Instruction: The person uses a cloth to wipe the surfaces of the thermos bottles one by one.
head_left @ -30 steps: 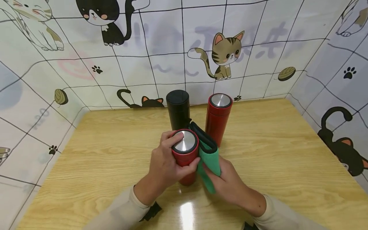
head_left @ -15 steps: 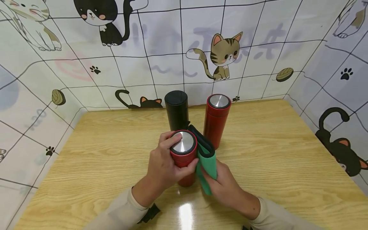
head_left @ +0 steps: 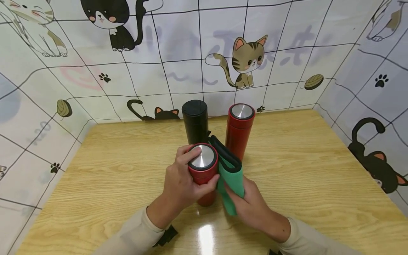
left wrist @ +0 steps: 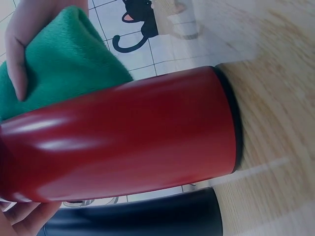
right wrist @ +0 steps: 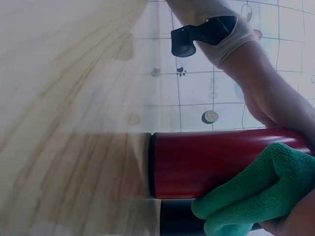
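Observation:
A red thermos [head_left: 206, 198] with a brushed-metal lid top stands upright on the table in the head view. My left hand [head_left: 182, 182] grips it near the lid, one finger lying over the metal top. Folded in my right hand [head_left: 255, 205] is a green cloth [head_left: 235, 182] with a black edge. The cloth touches the thermos's right side. In the left wrist view the green cloth [left wrist: 69, 64] lies along the red thermos [left wrist: 147, 132], below the lid end. The right wrist view shows the cloth [right wrist: 266, 191] bunched in folds against the body; some right fingers are hidden.
Behind the hands stand a black thermos [head_left: 195, 122] and a second red thermos [head_left: 240, 131], both upright. The wooden table [head_left: 127, 156] is bounded at the back and sides by a cat-print sheet [head_left: 178, 78]. Black devices are strapped at both wrists.
My right hand with the cloth shifts slightly toward me along the thermos, then back up. The left hand keeps its grip. The whole view drifts slightly.

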`<control>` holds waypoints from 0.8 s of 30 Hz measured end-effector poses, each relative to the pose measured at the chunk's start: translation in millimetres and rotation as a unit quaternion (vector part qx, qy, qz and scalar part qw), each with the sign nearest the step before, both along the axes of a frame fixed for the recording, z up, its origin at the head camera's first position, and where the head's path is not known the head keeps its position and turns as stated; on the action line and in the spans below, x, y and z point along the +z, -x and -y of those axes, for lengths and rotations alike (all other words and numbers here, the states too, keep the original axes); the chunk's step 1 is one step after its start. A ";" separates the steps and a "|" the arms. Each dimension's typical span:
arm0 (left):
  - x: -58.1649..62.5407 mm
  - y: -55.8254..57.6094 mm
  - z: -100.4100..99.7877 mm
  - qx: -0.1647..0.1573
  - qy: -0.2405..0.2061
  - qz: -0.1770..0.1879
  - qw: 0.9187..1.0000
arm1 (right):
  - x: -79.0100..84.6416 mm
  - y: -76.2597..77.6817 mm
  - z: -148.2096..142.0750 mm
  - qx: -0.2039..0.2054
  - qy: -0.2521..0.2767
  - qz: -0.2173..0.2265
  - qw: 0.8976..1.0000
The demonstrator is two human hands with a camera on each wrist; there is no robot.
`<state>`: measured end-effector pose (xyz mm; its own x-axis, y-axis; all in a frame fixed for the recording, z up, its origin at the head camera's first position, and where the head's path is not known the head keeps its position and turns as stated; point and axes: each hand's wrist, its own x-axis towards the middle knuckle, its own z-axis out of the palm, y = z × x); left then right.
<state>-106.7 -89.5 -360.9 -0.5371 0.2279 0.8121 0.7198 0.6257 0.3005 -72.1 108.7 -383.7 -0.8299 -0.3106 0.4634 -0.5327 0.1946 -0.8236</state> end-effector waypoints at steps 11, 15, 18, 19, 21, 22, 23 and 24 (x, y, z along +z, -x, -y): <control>0.0 -0.6 0.3 0.013 -0.004 -0.013 1.000 | 4.3 -3.6 0.9 0.012 0.024 0.018 0.999; -0.6 -1.3 -0.3 0.010 -0.009 -0.005 1.000 | 0.9 -2.4 2.6 0.010 -0.003 0.044 0.999; -0.8 -2.2 -0.5 0.000 -0.010 0.007 1.000 | -1.9 -1.4 3.8 0.018 -0.017 0.066 0.998; -0.8 -2.4 -0.6 -0.004 -0.009 0.008 1.000 | -2.7 -1.2 4.1 0.022 -0.020 0.073 0.997; -0.4 -3.0 -0.8 -0.006 -0.008 0.011 1.000 | -3.8 -1.0 4.6 0.026 -0.023 0.081 0.996; -0.2 -3.2 -1.0 -0.006 -0.008 0.012 1.000 | -4.2 -1.2 4.6 0.025 -0.022 0.085 0.996; 0.1 -3.3 -1.2 -0.006 -0.008 0.013 1.000 | -4.4 -1.5 4.5 0.023 -0.020 0.087 0.996; 0.4 -3.4 -1.4 -0.006 -0.007 0.014 1.000 | -4.4 -2.1 4.3 0.021 -0.016 0.087 0.996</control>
<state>-103.3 -88.1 -360.4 -0.5574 0.2225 0.7999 0.7183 0.6124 0.3302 -70.0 104.4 -388.1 -0.8828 -0.3594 0.3023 -0.3901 0.2025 -0.8982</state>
